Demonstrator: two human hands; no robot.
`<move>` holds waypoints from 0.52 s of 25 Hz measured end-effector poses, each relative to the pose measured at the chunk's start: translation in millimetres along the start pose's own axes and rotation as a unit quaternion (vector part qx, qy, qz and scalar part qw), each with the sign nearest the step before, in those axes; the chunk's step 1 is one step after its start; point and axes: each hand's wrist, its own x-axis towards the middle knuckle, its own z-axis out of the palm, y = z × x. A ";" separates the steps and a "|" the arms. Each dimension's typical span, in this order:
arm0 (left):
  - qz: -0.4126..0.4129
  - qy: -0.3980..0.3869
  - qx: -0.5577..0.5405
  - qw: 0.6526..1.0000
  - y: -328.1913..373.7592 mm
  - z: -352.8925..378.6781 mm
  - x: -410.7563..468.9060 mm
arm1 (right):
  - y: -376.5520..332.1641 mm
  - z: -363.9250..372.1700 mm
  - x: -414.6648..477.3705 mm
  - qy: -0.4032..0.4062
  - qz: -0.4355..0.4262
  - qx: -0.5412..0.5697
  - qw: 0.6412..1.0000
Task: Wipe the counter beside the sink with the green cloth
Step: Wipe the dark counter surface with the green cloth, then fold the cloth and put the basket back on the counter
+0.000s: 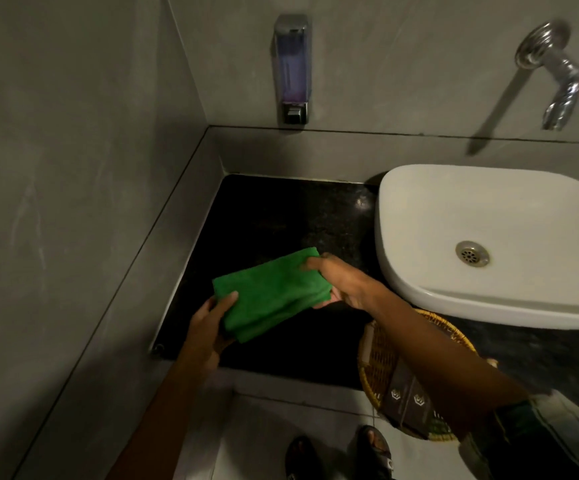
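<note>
A folded green cloth [270,294] is held between both hands just above the black stone counter [267,216] left of the white sink [489,216]. My left hand [208,323] grips the cloth's near left corner, thumb on top. My right hand [340,284] pinches the cloth's right edge, close to the sink's left rim. Whether the cloth touches the counter I cannot tell.
A wicker basket [374,358] holding dark packets sits on the counter's front edge under my right forearm. A soap dispenser [291,69] hangs on the back wall and a chrome tap [554,74] juts out above the sink. Grey walls close in the counter on the left and behind.
</note>
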 end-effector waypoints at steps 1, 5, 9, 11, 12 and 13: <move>-0.012 -0.034 0.008 0.999 2.9 5.6 -2.3 | -2.7 -3.6 -7.1 0.000 0.003 0.007 1.000; 0.024 -0.073 0.030 0.997 12.4 25.8 -1.8 | 0.0 -28.6 -30.0 -0.016 -0.018 0.012 1.000; 0.025 -0.073 0.080 0.994 21.1 48.8 -3.7 | 4.5 -47.9 -42.4 0.001 -0.040 -0.004 0.999; 0.040 -0.061 0.093 0.993 22.9 61.2 -3.5 | 6.6 -53.6 -42.4 0.017 -0.043 0.018 0.999; 0.044 -0.057 0.096 0.993 22.4 67.0 -4.2 | 8.3 -55.7 -42.7 0.019 -0.041 0.035 0.998; 0.049 -0.058 0.091 0.993 22.1 73.6 -5.6 | 9.2 -58.9 -42.5 0.018 -0.040 0.048 0.998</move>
